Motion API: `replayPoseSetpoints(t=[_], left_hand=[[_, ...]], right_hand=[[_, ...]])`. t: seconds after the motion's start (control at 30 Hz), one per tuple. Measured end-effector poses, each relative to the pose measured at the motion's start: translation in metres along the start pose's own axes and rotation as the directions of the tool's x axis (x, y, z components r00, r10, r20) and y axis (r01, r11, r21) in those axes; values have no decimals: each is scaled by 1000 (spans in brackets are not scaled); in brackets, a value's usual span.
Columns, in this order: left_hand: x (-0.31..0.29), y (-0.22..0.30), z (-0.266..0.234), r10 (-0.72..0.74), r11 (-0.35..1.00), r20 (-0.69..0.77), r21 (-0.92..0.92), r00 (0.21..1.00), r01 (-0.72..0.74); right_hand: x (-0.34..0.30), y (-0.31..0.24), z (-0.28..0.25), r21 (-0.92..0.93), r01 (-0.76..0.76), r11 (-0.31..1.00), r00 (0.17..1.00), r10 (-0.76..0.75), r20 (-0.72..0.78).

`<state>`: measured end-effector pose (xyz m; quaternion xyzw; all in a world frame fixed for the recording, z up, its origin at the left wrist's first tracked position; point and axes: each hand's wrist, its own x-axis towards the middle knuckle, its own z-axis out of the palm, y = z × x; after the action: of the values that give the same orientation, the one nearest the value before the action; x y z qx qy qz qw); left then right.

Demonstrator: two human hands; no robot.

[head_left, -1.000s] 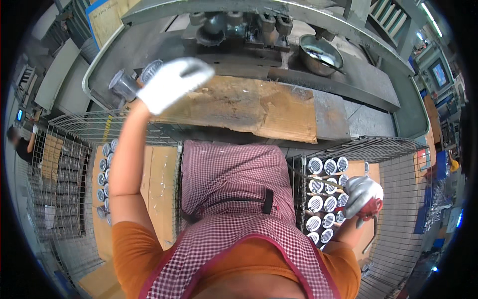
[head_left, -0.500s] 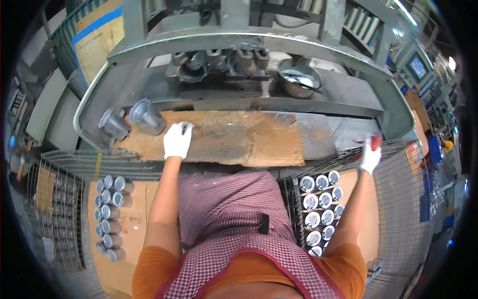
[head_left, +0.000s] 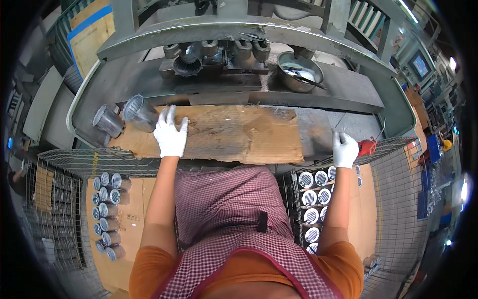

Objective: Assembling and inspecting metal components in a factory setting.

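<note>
Grey metal bench [head_left: 348, 89] — cardboard sheet [head_left: 234, 134], two metal cylinders [head_left: 140, 112], steel bowl [head_left: 298, 72].

So the left hand [head_left: 170, 135], white glove on, lies flat on a worn brown cardboard sheet [head_left: 234, 134] covering the bench, just beside two grey ribbed metal cylinders [head_left: 124, 117] tipped on their sides at the sheet's left end. The right hand [head_left: 344, 148], also gloved, rests against a red tool [head_left: 367, 146] at the bench's right edge.
</note>
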<state>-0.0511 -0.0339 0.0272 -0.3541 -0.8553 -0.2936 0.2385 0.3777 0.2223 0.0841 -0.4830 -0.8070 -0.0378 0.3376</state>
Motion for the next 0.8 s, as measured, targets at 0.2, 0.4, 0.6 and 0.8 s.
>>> replayPoseSetpoints(t=[0.2, 0.4, 0.6, 0.8], left_hand=[[1, -1, 4, 14, 994, 200, 107, 980, -36], [-3, -3, 6, 28, 994, 257, 99, 966, -55], [-3, -3, 7, 26, 995, 236, 92, 971, -49], [-4, -7, 11, 3, 998, 208, 66, 978, -17]], right_hand=[[-3, 3, 21, 63, -103, 993, 931, 118, -346], [-5, 4, 18, -7, -59, 998, 951, 54, -306], [-4, 4, 21, 0, -8, 1000, 934, 8, -358], [-4, 3, 23, 14, -35, 999, 930, 38, -366]])
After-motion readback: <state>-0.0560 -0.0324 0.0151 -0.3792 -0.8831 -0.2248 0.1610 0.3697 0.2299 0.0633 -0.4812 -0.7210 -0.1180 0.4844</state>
